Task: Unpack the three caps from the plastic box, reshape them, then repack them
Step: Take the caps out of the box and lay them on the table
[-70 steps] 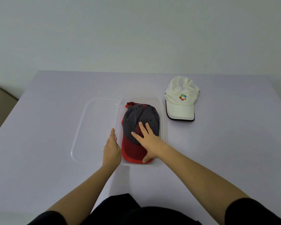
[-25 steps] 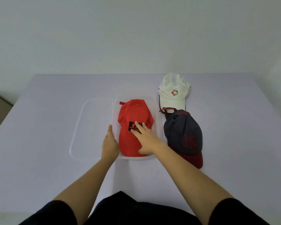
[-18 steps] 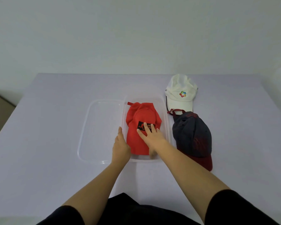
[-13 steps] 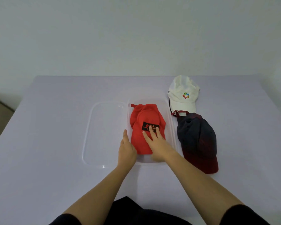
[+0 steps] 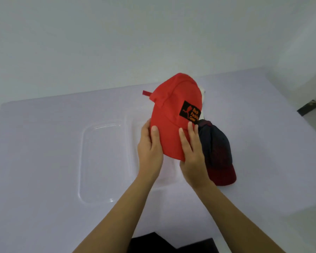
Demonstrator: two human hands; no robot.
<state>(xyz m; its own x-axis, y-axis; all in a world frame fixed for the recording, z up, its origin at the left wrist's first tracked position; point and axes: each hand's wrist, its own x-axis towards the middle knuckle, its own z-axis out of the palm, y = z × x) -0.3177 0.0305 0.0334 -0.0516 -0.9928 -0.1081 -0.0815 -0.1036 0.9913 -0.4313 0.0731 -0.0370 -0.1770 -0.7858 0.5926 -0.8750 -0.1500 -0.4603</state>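
I hold a red cap [image 5: 173,114] with a black patch up in the air above the clear plastic box [image 5: 135,136]. My left hand [image 5: 150,152] grips the left side of its brim, and my right hand [image 5: 193,154] grips the right side. A dark grey cap with a dark red brim [image 5: 220,154] lies on the table right of the box. Only a sliver of the white cap [image 5: 202,95] shows behind the red one. The box's inside is mostly hidden by my hands and the red cap.
The clear box lid [image 5: 102,161] lies flat on the table left of the box. The pale lilac table [image 5: 44,143] runs to a white wall behind. A dark strip of floor [image 5: 308,106] shows at the far right edge.
The red cap lay in the box under my right hand; both hands now hold it raised above the box. My left hand left the box's edge. The view has tilted.
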